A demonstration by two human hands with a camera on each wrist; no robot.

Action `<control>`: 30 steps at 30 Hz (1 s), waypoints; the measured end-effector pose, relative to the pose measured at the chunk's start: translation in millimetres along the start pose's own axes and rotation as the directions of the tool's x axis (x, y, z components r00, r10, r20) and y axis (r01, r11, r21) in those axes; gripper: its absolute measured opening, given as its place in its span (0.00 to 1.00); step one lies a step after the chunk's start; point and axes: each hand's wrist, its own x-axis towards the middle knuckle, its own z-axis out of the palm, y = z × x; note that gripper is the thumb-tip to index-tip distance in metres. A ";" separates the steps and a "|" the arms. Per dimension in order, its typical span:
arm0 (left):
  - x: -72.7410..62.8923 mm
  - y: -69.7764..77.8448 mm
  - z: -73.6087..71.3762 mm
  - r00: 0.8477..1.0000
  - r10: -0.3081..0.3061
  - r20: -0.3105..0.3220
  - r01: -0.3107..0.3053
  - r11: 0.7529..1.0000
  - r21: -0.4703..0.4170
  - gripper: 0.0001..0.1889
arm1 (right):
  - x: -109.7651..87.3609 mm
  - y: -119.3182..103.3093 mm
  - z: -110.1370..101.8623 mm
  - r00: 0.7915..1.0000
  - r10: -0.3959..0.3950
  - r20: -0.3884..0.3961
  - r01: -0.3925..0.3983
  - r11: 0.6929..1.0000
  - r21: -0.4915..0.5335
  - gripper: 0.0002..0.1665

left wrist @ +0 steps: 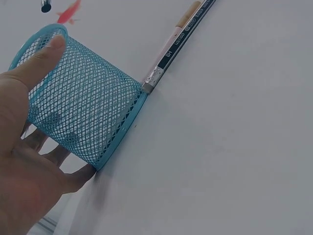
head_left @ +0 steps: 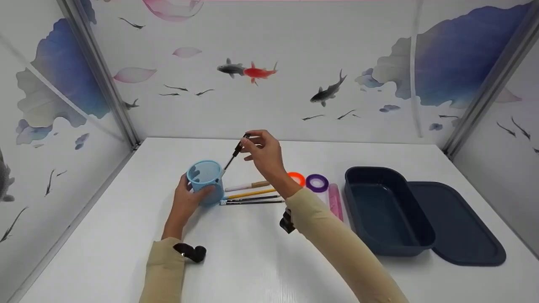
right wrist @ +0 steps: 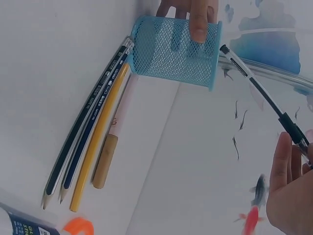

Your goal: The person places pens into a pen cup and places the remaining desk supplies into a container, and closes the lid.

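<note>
A light blue mesh pen holder (head_left: 209, 193) stands at the left of the table. My left hand (head_left: 185, 204) grips it round the side, the thumb (left wrist: 41, 61) across the near wall by the rim. My right hand (head_left: 267, 155) pinches a pen (right wrist: 261, 93) with a clear barrel and black grip. The pen slants down, its black end just beyond the holder's mouth in the right wrist view. Beside the holder's base lie two dark pencils (right wrist: 80, 125), a yellow pencil (right wrist: 100, 132) and a pink-and-brown stick (right wrist: 106, 159). No contents show through the mesh.
Right of the pencils lie an orange tape roll (head_left: 298, 174), a purple tape roll (head_left: 309, 184) and a pink tube (head_left: 334, 202). A navy box (head_left: 393, 249) stands farther right, beside its flat lid (head_left: 463, 231). A glue stick (right wrist: 29, 226) appears in the right wrist view. Printed walls enclose the table.
</note>
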 end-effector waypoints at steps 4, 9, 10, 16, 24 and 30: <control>0.0 -0.1 0.3 1.000 -0.001 0.001 0.001 1.000 -0.003 0.51 | 0.8 3.1 6.0 1.000 0.006 -0.028 -0.006 0.999 0.032 0.17; 0.2 0.5 0.1 1.000 -0.003 0.005 0.003 1.000 0.013 0.52 | 1.8 10.1 14.5 0.998 0.038 -0.046 -0.034 0.997 0.076 0.15; 0.1 0.7 0.1 1.000 -0.003 0.005 0.003 1.000 0.014 0.53 | 1.6 11.9 16.4 0.998 0.045 -0.046 -0.042 0.996 0.080 0.15; -1.2 0.5 -1.6 1.000 -0.020 0.003 0.020 1.000 0.015 0.54 | -4.0 24.1 27.8 0.997 0.071 -0.020 -0.069 0.994 0.083 0.15; -0.4 0.7 -1.8 1.000 -0.024 0.006 0.024 1.000 0.007 0.54 | -10.2 39.9 38.1 0.995 0.099 -0.013 -0.097 0.992 0.081 0.14; -0.3 2.2 -0.7 1.000 -0.028 0.000 0.028 0.999 0.031 0.54 | -16.7 50.1 40.9 0.995 0.103 0.010 -0.103 0.991 0.082 0.13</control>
